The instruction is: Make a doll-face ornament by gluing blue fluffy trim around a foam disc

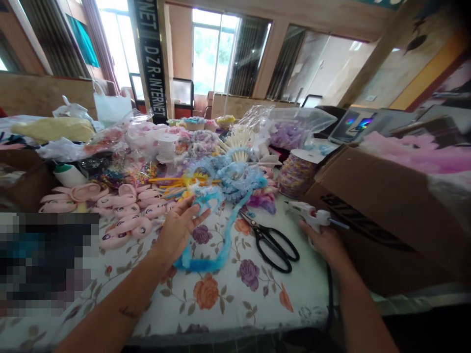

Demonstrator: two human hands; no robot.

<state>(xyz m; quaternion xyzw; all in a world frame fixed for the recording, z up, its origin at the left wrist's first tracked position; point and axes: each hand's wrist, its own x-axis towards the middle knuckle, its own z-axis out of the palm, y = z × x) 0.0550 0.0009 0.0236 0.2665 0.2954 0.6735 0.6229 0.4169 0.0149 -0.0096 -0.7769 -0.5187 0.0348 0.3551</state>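
Currently, blue strip point(200, 264) is pinched by left hand point(176, 225), mid-frame, its loop hanging loose; glue gun point(312, 214) is grasped by right hand point(326, 242), centre right; scissors point(262, 232), between, are unheld.

L hand point(184, 220) has a blue fluffy strip point(206, 264) w/ white trim near the fingers; strip loops down onto the floral-cloth bench point(206, 316) & back up to a pale blue ruffled bundle point(239, 176). R hand point(324, 240) on a white glue gun point(312, 215), nozzle pointing L, beside a cardboard box point(382, 220). Black-handled scissors point(272, 245) lie open-ish btwn the hands. Pink plush pcs point(127, 215) w/ eyes sit L of L hand; ribbon spool point(298, 171) behind glue gun. Bagged stuff at back, prob. trims, too blurry to be sure.
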